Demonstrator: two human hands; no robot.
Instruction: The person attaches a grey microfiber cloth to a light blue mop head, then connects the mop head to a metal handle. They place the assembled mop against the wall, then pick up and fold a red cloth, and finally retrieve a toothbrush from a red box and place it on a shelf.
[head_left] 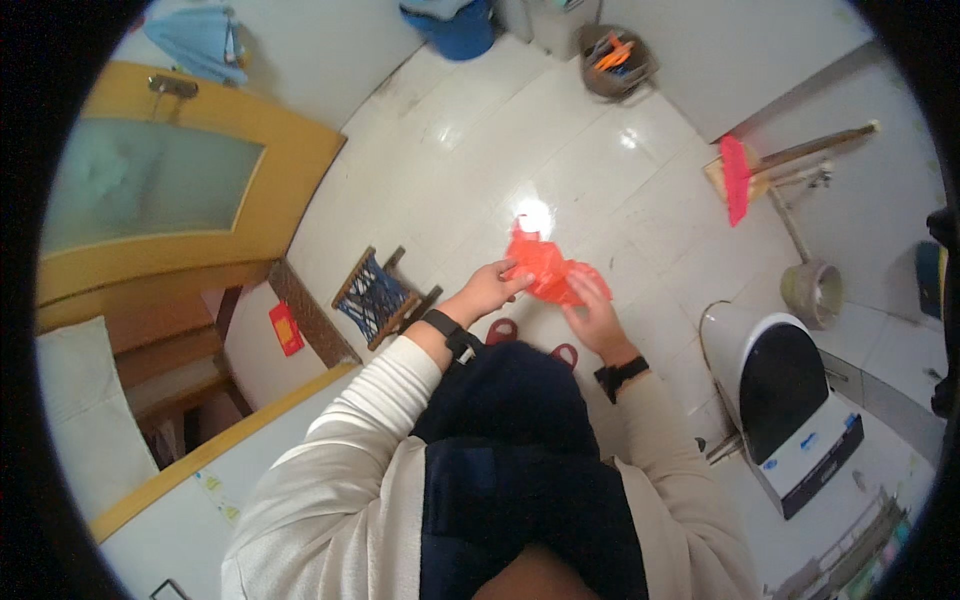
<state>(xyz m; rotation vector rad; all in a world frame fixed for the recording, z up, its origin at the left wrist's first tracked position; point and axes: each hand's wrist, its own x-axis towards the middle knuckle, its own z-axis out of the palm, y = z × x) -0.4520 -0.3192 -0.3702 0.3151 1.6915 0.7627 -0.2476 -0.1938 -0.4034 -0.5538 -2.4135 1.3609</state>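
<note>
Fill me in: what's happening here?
A person in a bathroom holds crumpled red plastic out over the floor. The left hand pinches one side; the right hand is on the other, its grip too blurred to tell. A stool is to the left, a toilet to the right.

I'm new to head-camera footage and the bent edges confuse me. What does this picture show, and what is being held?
There is no machine here, just a person's two bare hands. The single picture comes from the left of two wide fisheye cameras worn on the person's head, looking down; that lens bends straight edges. The left hand holds crumpled, thin red plastic, probably a bag; the right hand has its blurred fingers against the other side. Below is a pale tiled floor, with a small stool at left, a blue bucket at the top and a toilet with a dark lid at right.
</note>
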